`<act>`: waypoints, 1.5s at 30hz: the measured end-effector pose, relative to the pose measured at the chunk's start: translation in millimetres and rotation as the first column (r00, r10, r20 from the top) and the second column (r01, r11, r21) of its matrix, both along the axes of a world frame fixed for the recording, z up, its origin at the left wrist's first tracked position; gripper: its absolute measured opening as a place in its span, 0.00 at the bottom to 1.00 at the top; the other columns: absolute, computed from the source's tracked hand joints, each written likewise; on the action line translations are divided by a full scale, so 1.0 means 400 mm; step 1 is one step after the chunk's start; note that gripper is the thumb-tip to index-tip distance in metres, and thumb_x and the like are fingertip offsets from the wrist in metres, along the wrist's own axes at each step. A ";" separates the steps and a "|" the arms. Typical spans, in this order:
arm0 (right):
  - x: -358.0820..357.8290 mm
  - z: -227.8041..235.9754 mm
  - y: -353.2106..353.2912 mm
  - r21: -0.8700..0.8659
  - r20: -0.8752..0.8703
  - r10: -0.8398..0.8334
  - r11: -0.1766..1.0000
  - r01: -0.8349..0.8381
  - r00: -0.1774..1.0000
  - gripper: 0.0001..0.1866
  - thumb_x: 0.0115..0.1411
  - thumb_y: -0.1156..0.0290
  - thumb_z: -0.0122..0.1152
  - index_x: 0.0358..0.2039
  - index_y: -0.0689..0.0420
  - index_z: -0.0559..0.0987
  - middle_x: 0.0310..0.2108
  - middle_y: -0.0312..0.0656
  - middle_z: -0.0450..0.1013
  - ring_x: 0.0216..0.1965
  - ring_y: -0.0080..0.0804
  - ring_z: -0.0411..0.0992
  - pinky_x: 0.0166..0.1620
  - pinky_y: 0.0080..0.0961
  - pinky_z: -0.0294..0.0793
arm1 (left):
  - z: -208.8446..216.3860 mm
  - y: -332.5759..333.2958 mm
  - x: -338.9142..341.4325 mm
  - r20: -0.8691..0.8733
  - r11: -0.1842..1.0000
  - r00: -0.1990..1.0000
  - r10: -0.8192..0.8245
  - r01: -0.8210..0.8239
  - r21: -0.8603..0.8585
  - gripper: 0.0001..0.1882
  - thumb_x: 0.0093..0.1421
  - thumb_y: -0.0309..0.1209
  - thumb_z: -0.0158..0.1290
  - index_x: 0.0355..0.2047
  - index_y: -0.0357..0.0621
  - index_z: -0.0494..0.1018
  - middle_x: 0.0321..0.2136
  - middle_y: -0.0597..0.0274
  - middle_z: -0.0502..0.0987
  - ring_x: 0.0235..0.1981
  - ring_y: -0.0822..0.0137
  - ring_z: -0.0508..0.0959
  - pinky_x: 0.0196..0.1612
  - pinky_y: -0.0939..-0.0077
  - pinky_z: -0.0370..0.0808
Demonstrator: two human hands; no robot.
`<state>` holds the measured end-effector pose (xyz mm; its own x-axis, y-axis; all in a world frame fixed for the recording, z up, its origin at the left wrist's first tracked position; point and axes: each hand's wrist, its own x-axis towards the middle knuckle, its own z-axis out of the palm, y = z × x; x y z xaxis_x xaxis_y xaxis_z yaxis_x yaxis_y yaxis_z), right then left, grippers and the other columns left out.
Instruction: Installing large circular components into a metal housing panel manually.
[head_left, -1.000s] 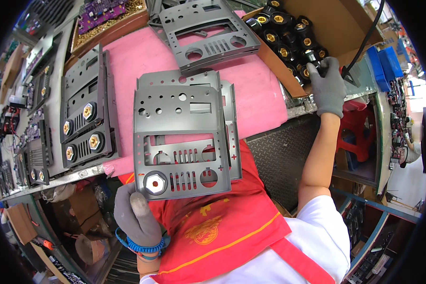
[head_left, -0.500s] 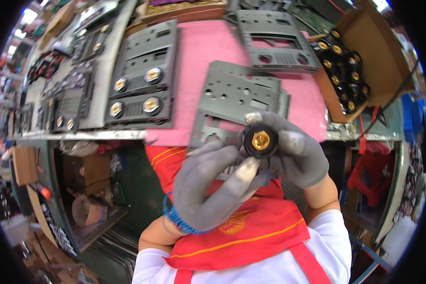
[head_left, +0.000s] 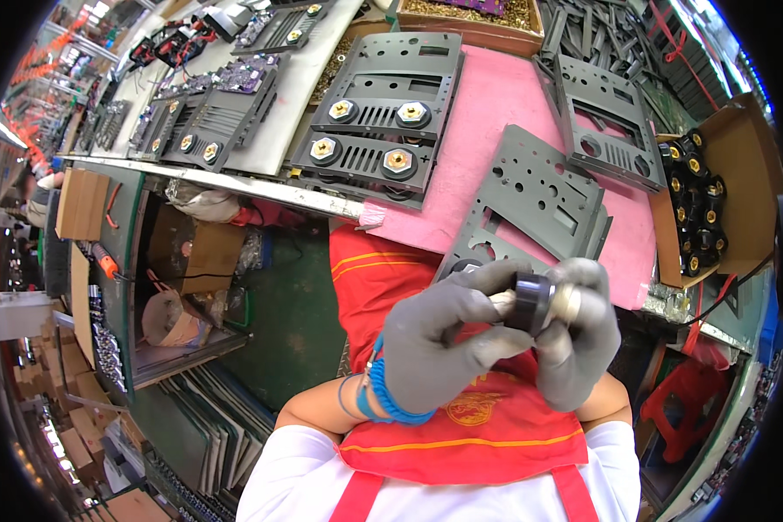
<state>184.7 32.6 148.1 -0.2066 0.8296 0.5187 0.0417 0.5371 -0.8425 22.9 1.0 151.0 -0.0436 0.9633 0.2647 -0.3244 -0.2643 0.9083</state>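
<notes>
Both my grey-gloved hands, left hand [head_left: 435, 344] and right hand [head_left: 578, 335], pinch a round black socket connector [head_left: 531, 300] over the near edge of the grey perforated metal panel [head_left: 531, 196]. Half a second ago its brass face showed; now it's edge-on. Pink table mat [head_left: 487, 113] beneath, bench crowded.

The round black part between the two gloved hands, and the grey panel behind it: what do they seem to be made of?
Round black part: probably moulded plastic, smooth with a dull sheen; a pale metallic ring shows at one end. Grey panel: likely thin sheet metal with a matt grey coat, judging by its clean punched holes and slots, though rigid plastic cannot be excluded. Both hands, left hand and right hand, hold the part.
</notes>
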 end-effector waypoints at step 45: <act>-0.009 0.048 0.059 0.292 0.415 0.114 0.923 -0.251 0.903 0.23 0.51 0.52 0.70 0.35 0.52 0.69 0.38 0.47 0.73 0.36 0.48 0.73 0.41 0.46 0.72 | -0.039 -0.034 -0.060 0.800 0.739 0.585 -0.131 0.595 -0.314 0.14 0.65 0.31 0.54 0.48 0.40 0.68 0.46 0.58 0.74 0.47 0.68 0.76 0.51 0.71 0.73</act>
<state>181.0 56.0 167.3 -0.5760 0.5518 0.6032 0.1977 0.8100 -0.5522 -1.0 -12.7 135.4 0.4025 0.8928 -0.2024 -0.8470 0.4470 0.2878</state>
